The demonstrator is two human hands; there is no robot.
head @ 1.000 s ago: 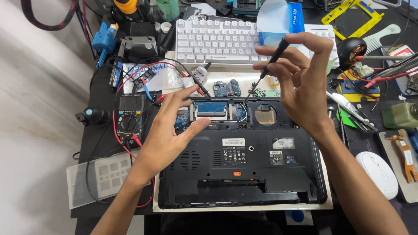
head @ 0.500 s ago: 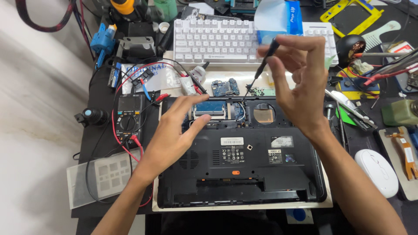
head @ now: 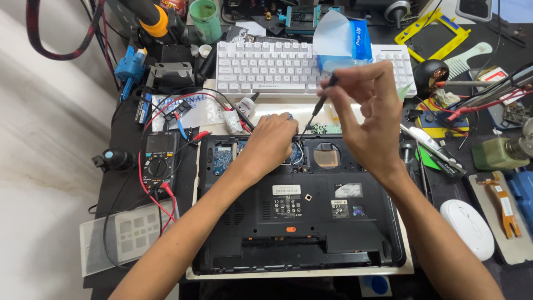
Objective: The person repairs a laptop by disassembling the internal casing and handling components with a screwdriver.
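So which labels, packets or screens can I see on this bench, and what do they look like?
White sticker: middle of the black laptop underside, rectangular.
Pale label: to its right, greyish rectangle.
Multimeter: left of the laptop, dark, with a grey screen.
Blue-and-white packet: on the white keyboard.

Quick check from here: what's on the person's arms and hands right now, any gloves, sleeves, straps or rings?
Both arms are bare from the lower edge of the head view up to the hands, with no sleeves in sight. The left hand has no glove, and a ring seems to sit on one of its fingers, too small to tell more. The right hand is ungloved too. No watch, wrist strap or cable shows on either wrist.
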